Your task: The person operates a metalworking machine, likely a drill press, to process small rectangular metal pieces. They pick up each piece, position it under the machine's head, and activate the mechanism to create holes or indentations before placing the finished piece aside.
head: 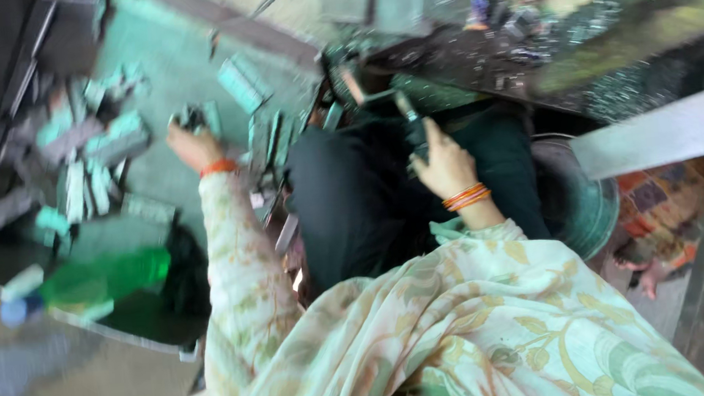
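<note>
The left hand [193, 144] is seen stretched out toward ten o'clock, its fingers closed around a small dark-and-green metal piece [195, 116] lifted from, or held just above, the green-painted floor; blur hides the exact grip. The right hand [444, 163] is raised near the centre of the view, curled round the handle of a dark tool [410, 121] that points up toward twelve o'clock, and orange bangles [466, 197] are worn at that wrist. The step in hand is judged to be the picking of one piece from the heap, and the next move would seem to call for the piece being carried back toward the tool without loosening the hold. Further out, a scatter of similar green and grey pieces [81, 154] lies at nine to ten o'clock, a green plastic bottle [96, 282] lies on its side at eight o'clock, and a dark workbench strewn with metal shavings [543, 54] stands at one o'clock.
</note>
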